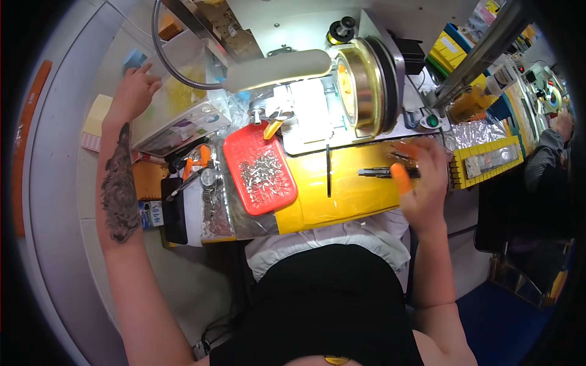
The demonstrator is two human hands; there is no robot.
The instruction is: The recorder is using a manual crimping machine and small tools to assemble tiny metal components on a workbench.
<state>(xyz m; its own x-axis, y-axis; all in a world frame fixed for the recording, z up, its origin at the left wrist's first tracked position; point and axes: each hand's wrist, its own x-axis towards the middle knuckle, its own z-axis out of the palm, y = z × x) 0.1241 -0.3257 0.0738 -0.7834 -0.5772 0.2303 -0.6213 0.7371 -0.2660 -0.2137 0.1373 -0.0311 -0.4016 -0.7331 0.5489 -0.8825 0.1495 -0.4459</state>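
Observation:
My left hand (133, 91) reaches far out to the left, fingers spread, resting on a clear plastic box (177, 113) with yellow contents; a small blue thing (133, 58) lies just past the fingertips. My right hand (421, 180) hovers over the yellow work surface (342, 195), with orange finger cots on thumb and fingers. It pinches a dark slender tool (381, 173) that points left. A red tray (259, 168) of small metal parts lies between the hands.
A round brass-coloured machine (363, 85) and a white lamp tube (278, 68) stand behind the work surface. Orange-handled cutters (198, 161) and tweezers lie left of the tray. Yellow bins (448, 52) and a yellow rack (488, 160) sit right. Another person (549, 152) works at far right.

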